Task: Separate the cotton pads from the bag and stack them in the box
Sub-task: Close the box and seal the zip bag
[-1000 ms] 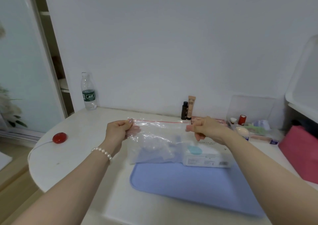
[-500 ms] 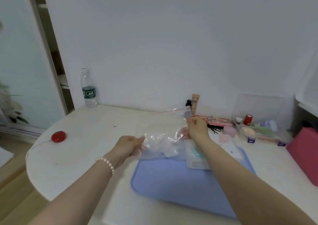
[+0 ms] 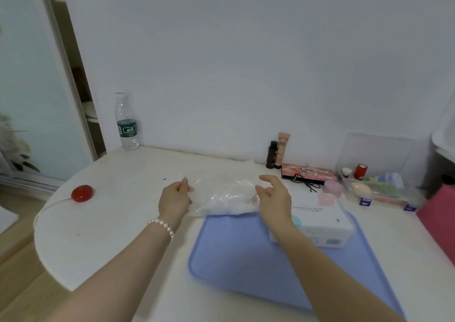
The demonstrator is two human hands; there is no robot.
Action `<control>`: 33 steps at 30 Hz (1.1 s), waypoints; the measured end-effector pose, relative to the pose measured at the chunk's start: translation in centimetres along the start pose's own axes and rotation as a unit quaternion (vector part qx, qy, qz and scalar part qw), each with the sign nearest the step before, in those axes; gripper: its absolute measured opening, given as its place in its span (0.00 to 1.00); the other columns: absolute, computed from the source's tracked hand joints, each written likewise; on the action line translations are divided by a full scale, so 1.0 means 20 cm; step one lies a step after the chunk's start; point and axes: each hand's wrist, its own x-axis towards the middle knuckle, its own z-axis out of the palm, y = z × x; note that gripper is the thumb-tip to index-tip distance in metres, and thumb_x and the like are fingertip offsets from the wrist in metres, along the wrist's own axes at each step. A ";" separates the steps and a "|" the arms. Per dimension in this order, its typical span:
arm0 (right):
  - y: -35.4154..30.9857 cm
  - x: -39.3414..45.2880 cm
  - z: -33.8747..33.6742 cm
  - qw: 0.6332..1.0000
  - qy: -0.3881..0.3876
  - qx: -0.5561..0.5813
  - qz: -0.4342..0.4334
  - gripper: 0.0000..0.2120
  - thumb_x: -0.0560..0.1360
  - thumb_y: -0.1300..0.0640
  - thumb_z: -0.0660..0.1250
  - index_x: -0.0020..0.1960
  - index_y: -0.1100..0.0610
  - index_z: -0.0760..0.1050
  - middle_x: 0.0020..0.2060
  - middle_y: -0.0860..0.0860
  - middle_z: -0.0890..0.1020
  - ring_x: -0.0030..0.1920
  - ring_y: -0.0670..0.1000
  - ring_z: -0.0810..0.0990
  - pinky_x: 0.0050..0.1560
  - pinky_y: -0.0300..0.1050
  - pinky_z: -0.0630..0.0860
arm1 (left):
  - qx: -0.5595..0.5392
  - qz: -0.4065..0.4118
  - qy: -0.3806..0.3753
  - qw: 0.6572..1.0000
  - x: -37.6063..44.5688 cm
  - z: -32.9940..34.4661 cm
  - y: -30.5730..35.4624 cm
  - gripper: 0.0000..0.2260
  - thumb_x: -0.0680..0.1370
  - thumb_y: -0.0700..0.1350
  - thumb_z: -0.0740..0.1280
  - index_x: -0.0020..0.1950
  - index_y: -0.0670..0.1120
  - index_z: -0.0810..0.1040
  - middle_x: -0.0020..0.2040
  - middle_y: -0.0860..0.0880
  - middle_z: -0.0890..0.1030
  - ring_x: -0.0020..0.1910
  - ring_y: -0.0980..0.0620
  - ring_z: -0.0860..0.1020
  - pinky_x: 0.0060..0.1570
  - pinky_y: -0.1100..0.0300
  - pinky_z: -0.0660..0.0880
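Both forearms reach forward from the near edge over the white tabletop (image 3: 128, 174). The left hand (image 3: 175, 199), with a pearl bracelet (image 3: 161, 225) at its wrist, pinches the left edge of the crumpled clear plastic bag (image 3: 221, 193) between thumb and fingers. The right hand (image 3: 274, 198) hovers at the bag's right end with its fingers loosely spread and slightly bent, released, holding nothing; whether its fingertips touch the plastic cannot be told.

The bag lies slumped on the tabletop at the far edge of the pale blue rectangular mat (image 3: 246, 260), white cotton pads showing dimly through the film. Just right of it, on the mat, sits the white cardboard box printed "COSMETIC PUFF" (image 3: 320, 219).

Farther left stands a clear water bottle with a green label (image 3: 126, 122) against the white wall, and a red round button on a white cord (image 3: 82, 193) lies nearer. At far right are a BB cream tube (image 3: 283, 149), a dark small bottle (image 3: 272, 154) and a clear tray of cosmetics (image 3: 379, 188).
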 end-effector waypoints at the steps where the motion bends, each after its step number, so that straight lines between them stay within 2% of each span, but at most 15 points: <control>1: -0.01 0.01 -0.03 0.999 -0.015 0.036 -0.009 0.12 0.78 0.62 0.62 0.60 0.52 0.73 0.33 0.53 0.82 0.36 0.45 0.77 0.36 0.28 0.69 | 0.049 0.018 0.021 0.998 0.01 0.00 -0.01 0.17 0.82 0.51 0.56 0.41 0.44 0.78 0.31 0.47 0.76 0.32 0.46 0.74 0.36 0.58 0.69; 5: -0.05 0.05 -0.14 0.984 -0.166 0.057 -0.029 0.12 0.76 0.66 0.64 0.57 0.57 0.77 0.35 0.57 0.83 0.37 0.40 0.79 0.40 0.22 0.69 | 0.031 0.001 0.050 0.998 0.05 -0.02 -0.07 0.12 0.78 0.48 0.65 0.39 0.43 0.78 0.30 0.46 0.75 0.33 0.45 0.74 0.39 0.57 0.69; 7: -0.05 0.07 -0.20 0.980 -0.198 0.016 -0.021 0.11 0.76 0.68 0.62 0.55 0.62 0.78 0.35 0.55 0.82 0.36 0.39 0.80 0.42 0.22 0.70 | 0.010 -0.028 0.055 0.998 0.06 -0.04 -0.10 0.07 0.76 0.46 0.68 0.48 0.42 0.76 0.31 0.48 0.76 0.31 0.46 0.75 0.39 0.57 0.71; 10: -0.03 0.09 -0.26 0.980 -0.154 -0.125 -0.029 0.09 0.76 0.65 0.63 0.53 0.60 0.79 0.39 0.52 0.83 0.39 0.41 0.80 0.52 0.33 0.74 | 0.016 -0.046 0.017 0.999 0.06 -0.09 -0.12 0.13 0.76 0.43 0.67 0.59 0.44 0.70 0.35 0.46 0.77 0.29 0.50 0.73 0.29 0.59 0.68; 13: -0.08 0.02 -0.20 0.949 -0.073 -0.243 -0.185 0.16 0.72 0.53 0.67 0.59 0.54 0.77 0.51 0.52 0.78 0.52 0.50 0.74 0.60 0.46 0.69 | 0.033 -0.013 -0.032 0.999 0.03 -0.08 -0.08 0.14 0.74 0.37 0.66 0.58 0.46 0.71 0.37 0.45 0.76 0.30 0.51 0.73 0.27 0.61 0.66; 16: -0.13 -0.12 -0.04 0.833 -0.207 -0.421 -0.293 0.37 0.67 0.40 0.69 0.72 0.50 0.62 0.69 0.55 0.63 0.70 0.56 0.60 0.70 0.50 0.55 | 0.049 -0.010 -0.087 0.995 0.00 -0.05 -0.07 0.15 0.72 0.34 0.65 0.55 0.47 0.72 0.32 0.45 0.75 0.26 0.50 0.69 0.22 0.64 0.64; 19: -0.05 -0.19 0.11 0.702 -0.233 -0.607 -0.290 0.42 0.68 0.54 0.71 0.74 0.56 0.50 0.71 0.62 0.58 0.70 0.63 0.59 0.69 0.59 0.56 | 0.046 -0.035 -0.107 0.993 0.01 -0.05 -0.07 0.14 0.70 0.33 0.67 0.53 0.45 0.74 0.30 0.45 0.74 0.24 0.49 0.67 0.21 0.65 0.62; 21: -0.03 -0.21 0.14 0.670 -0.238 -0.654 -0.257 0.42 0.55 0.56 0.78 0.66 0.61 0.67 0.53 0.62 0.76 0.50 0.60 0.77 0.41 0.45 0.72 | -0.038 -0.110 -0.088 0.989 0.04 -0.08 -0.08 0.10 0.70 0.32 0.68 0.49 0.42 0.77 0.28 0.45 0.74 0.24 0.49 0.68 0.24 0.65 0.63; 22: -0.05 -0.22 0.14 0.667 -0.223 -0.661 -0.262 0.37 0.47 0.57 0.80 0.55 0.60 0.74 0.41 0.58 0.79 0.38 0.55 0.79 0.26 0.39 0.59 | -0.101 -0.162 -0.079 0.978 0.06 -0.11 -0.10 0.07 0.70 0.32 0.67 0.46 0.41 0.77 0.25 0.46 0.74 0.23 0.50 0.68 0.24 0.65 0.64; 23: -0.04 -0.21 0.13 0.669 -0.220 -0.657 -0.270 0.30 0.48 0.60 0.78 0.50 0.59 0.75 0.36 0.56 0.79 0.34 0.54 0.78 0.25 0.40 0.50 | -0.152 -0.198 -0.068 0.966 0.08 -0.14 -0.12 0.04 0.72 0.33 0.66 0.42 0.40 0.76 0.22 0.48 0.73 0.20 0.52 0.67 0.22 0.67 0.64; 26: -0.08 -0.09 0.07 0.758 -0.243 -0.560 -0.229 0.18 0.69 0.69 0.61 0.58 0.58 0.69 0.51 0.58 0.79 0.50 0.59 0.78 0.38 0.45 0.66 | -0.255 -0.205 -0.033 0.944 0.13 -0.21 -0.17 0.05 0.76 0.35 0.61 0.41 0.41 0.72 0.26 0.46 0.74 0.18 0.53 0.69 0.21 0.67 0.67; 28: -0.19 0.02 0.01 0.816 -0.252 -0.480 -0.199 0.21 0.71 0.68 0.59 0.61 0.54 0.72 0.52 0.54 0.78 0.54 0.57 0.76 0.45 0.42 0.68 | -0.243 -0.121 -0.063 0.960 0.15 -0.22 -0.17 0.05 0.78 0.42 0.64 0.53 0.45 0.75 0.43 0.46 0.78 0.38 0.52 0.78 0.40 0.59 0.74; 30: -0.33 0.12 -0.06 0.844 -0.306 -0.406 -0.170 0.20 0.70 0.69 0.63 0.58 0.53 0.77 0.44 0.48 0.76 0.48 0.50 0.75 0.40 0.37 0.69 | -0.168 -0.031 -0.140 0.975 0.14 -0.21 -0.11 0.16 0.77 0.57 0.63 0.62 0.53 0.74 0.60 0.54 0.75 0.61 0.55 0.70 0.63 0.55 0.61; 32: -0.45 0.21 -0.13 0.854 -0.403 -0.314 -0.098 0.17 0.68 0.68 0.70 0.53 0.53 0.80 0.36 0.46 0.72 0.39 0.47 0.72 0.33 0.35 0.68 | -0.149 0.016 -0.226 0.963 0.09 -0.19 -0.01 0.29 0.72 0.70 0.59 0.62 0.51 0.76 0.61 0.54 0.77 0.66 0.54 0.69 0.69 0.55 0.58; 33: -0.49 0.24 -0.17 0.857 -0.440 -0.261 -0.059 0.16 0.67 0.67 0.72 0.50 0.52 0.80 0.35 0.48 0.71 0.37 0.49 0.71 0.33 0.36 0.68 | -0.141 0.020 -0.251 0.958 0.06 -0.18 0.05 0.32 0.71 0.72 0.55 0.58 0.48 0.78 0.56 0.52 0.81 0.62 0.52 0.74 0.66 0.56 0.65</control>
